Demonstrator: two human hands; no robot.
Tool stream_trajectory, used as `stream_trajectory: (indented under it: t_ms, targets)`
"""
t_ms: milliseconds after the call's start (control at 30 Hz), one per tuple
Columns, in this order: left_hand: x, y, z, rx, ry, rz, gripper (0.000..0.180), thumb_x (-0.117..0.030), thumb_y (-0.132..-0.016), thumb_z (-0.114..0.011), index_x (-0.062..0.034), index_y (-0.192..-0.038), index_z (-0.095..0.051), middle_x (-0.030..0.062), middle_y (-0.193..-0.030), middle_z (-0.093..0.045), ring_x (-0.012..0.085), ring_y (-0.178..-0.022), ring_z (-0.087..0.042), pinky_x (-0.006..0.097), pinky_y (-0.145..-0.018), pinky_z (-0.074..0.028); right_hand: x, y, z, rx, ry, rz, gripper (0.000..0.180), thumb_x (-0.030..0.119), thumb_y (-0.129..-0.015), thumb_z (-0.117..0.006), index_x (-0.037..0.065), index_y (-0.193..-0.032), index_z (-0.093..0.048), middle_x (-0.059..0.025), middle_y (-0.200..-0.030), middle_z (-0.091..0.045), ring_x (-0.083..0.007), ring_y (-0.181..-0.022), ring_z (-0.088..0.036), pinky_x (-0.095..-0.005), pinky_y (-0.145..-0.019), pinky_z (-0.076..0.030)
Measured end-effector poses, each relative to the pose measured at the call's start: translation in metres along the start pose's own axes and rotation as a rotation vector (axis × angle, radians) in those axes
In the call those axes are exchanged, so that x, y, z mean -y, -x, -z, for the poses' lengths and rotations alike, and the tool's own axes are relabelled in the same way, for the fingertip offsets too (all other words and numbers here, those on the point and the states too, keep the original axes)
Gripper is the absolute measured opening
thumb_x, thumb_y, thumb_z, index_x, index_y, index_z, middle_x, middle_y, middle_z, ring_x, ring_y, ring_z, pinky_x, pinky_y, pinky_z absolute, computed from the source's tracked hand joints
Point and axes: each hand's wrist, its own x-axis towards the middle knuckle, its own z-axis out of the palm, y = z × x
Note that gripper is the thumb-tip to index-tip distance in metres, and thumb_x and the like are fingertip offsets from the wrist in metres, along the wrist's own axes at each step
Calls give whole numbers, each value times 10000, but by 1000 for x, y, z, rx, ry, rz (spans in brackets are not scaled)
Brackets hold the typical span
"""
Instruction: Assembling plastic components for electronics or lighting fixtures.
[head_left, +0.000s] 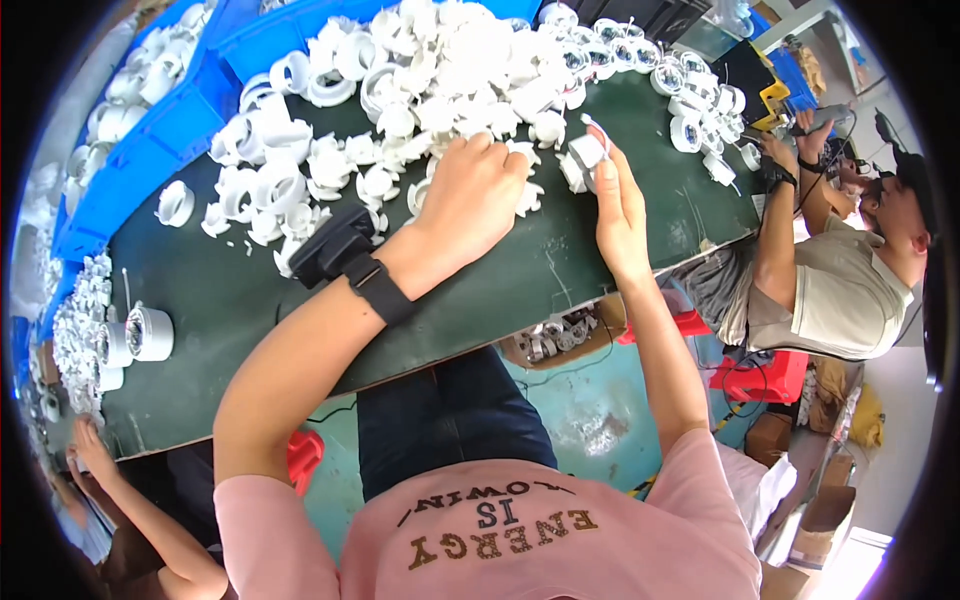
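My right hand (618, 205) grips a small white plastic part (583, 155) between thumb and fingers, above the table; a thin white strip or wire curves up from it. Over the near edge of a big heap of white plastic pieces (440, 70), my left hand (472, 190) is closed with the knuckles up. Its fingertips are bent down among the pieces, so whatever they pinch is hidden. A black device (335, 243) is strapped to my left wrist. White rings (285, 188) and clip-like bits lie to the left of that hand.
Blue bins (150, 165) line the table's far and left sides. Round white lamps with clear lenses (690, 105) are grouped at the right; more lamps (150, 333) stand at the left. A co-worker (830, 250) sits at the right. Another person's hand (92, 450) reaches in at lower left.
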Motion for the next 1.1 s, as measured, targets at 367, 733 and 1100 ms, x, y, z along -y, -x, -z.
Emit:
stream_trajectory:
  t_ms: [367, 733, 1100]
  targets:
    - [-15, 3, 1, 41, 166, 53, 252, -209, -744, -722, -12, -801, -576, 149, -733, -554, 330, -731, -566, 447, -639, -446, 16, 17, -4, -88, -305, -179, 446, 302, -1032, -349, -19, -1320, -461, -60, -1165, -561, -115, -1072, -499, -263, -960, -367]
    - [3, 13, 81, 171, 485, 357, 634, -322, -723, -784, 30, -1181, -523, 159, -1075, -593, 266, -818, -631, 359, -690, -506, 70, 7, -34, -31, -615, -353, 461, 369, -1020, -344, -23, -1177, -530, -110, -1071, -634, -189, -976, -619, -325, -849, -464]
    - [-25, 125, 175, -254, 1898, 1207, 502, -319, -959, -421, 55, -1293, -454, 171, -1096, -620, 278, -1056, -595, 354, -918, -470, 117, -98, -143, 115, 707, 691, 205, 171, -803, -664, 95, -994, -659, -131, -817, -598, -294, -802, -577, -397, -690, -441]
